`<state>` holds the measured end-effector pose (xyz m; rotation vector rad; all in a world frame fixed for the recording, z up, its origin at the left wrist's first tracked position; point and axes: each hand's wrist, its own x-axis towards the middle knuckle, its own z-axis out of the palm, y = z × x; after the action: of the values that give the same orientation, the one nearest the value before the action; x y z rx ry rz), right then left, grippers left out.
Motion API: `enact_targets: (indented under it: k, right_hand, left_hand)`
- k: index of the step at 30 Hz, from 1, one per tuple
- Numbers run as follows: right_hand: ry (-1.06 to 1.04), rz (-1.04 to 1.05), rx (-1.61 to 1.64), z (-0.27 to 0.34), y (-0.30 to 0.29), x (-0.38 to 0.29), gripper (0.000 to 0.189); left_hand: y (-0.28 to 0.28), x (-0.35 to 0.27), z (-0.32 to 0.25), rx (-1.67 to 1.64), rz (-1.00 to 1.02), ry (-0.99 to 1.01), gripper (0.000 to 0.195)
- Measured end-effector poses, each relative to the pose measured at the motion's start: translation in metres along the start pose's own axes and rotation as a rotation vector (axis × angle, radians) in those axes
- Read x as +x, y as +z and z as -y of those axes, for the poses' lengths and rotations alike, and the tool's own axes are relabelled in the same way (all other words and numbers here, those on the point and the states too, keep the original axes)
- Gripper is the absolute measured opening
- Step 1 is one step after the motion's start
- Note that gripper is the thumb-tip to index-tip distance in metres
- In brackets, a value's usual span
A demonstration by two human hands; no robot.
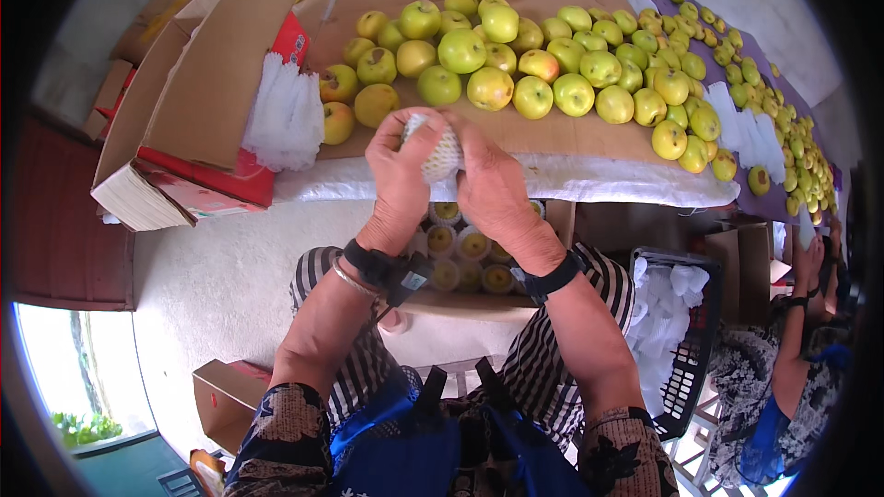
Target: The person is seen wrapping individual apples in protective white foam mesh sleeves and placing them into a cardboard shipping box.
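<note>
Both my hands hold one apple in a white foam net sleeve (442, 152), just over the front edge of the table. My left hand (405, 166) grips it from the left, thumb on top. My right hand (494, 179) has its fingers on the right side. Behind my hands, loose green-yellow apples (461, 51) lie piled on a cardboard sheet (580, 128), some with brown spots. A bundle of white foam net sleeves (286, 114) rests left of them. Below my hands, a cardboard box (463, 305) holds rows of sleeved apples (474, 244), partly hidden by my wrists.
Cardboard boxes (186, 83) stand at the left end of the table. A black plastic crate (711, 304) with foam sleeves is at my right. Another person's hands (806, 259) are at far right, near more apples on a purple cloth (704, 48). An open carton (224, 404) sits lower left.
</note>
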<state>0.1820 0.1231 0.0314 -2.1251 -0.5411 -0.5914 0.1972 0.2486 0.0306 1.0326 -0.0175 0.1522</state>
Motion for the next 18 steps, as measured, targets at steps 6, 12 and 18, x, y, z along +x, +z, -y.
enact_targets:
  k: [6,12,18]
  right_hand:
    - [0.1,0.336,-0.131,-0.011,-0.015,-0.005,0.016]
    - [0.058,0.429,-0.076,-0.022,-0.025,-0.002,0.027]
    - [0.478,0.573,0.601,-0.012,-0.054,0.011,0.088]
  left_hand:
    - [-0.009,0.012,-0.011,-0.047,-0.06,-0.062,0.023]
    - [-0.019,0.021,-0.013,-0.088,-0.001,-0.235,0.023]
    - [-0.012,0.01,-0.022,0.145,0.246,-0.196,0.023]
